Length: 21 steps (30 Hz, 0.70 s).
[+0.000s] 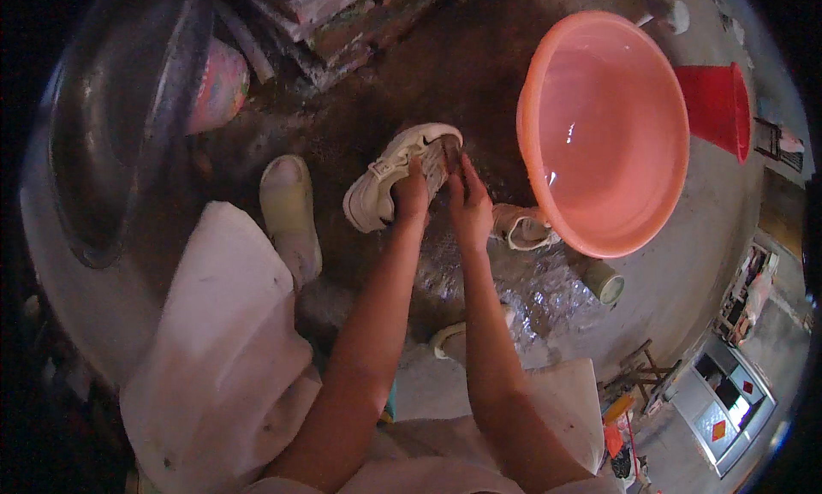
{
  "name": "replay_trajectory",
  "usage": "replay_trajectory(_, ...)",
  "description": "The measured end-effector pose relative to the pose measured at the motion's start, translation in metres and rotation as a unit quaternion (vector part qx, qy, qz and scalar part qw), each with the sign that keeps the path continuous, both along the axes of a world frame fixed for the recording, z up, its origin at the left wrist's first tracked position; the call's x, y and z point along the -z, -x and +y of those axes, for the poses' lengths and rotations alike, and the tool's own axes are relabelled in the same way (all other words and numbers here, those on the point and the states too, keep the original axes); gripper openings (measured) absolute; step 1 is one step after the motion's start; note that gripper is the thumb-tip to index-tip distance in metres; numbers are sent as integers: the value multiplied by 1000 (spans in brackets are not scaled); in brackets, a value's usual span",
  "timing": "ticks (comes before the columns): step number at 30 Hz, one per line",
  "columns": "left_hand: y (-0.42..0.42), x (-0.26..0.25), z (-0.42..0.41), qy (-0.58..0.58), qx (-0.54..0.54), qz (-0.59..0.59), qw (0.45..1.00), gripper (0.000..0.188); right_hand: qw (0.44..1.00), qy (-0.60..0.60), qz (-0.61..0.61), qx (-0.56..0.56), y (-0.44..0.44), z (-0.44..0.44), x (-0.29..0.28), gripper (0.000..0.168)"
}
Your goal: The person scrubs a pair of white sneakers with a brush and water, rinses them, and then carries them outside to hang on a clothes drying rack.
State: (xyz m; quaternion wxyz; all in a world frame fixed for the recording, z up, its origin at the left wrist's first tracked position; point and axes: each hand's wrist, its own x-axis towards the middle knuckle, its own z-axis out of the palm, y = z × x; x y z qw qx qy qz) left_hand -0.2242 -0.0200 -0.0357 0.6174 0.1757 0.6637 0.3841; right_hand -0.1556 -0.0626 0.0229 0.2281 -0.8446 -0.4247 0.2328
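My left hand (411, 195) holds a wet, cream-coloured shoe (376, 195) by its opening, with the shoe turned on its side over the dark ground. At the shoe's sole my right hand (472, 205) grips a small dark brush (452, 152), whose bristles are hard to make out. Another light shoe (528, 229) lies just right of my right hand, against a large orange plastic basin (610, 134) with water in it. A green cylindrical container (603, 282) lies on its side below the basin.
Beyond the basin stands a red bucket (713, 109). A large dark metal vessel (103, 128) is at the left, near a patterned pink tub (221, 86). Bricks or blocks (347, 28) are stacked at the top. My slippered foot (289, 205) rests on the wet ground (359, 288).
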Motion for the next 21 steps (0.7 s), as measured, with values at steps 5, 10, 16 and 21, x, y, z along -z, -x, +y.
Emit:
replay_trajectory(5,0,-29,1,53,96,51,993,64,989,138,-49,-6,19,-8,-12,39)
replay_trajectory(10,-12,-37,11,103,2,-60,993,44,987,152,-21,39,-20,44,-6,39)
replay_trajectory(16,8,-20,13,85,165,183,965,47,990,135,36,-13,25,-7,-32,37)
replay_trajectory(21,-7,-14,2,28,67,16,997,53,984,157,-84,5,-2,34,5,39)
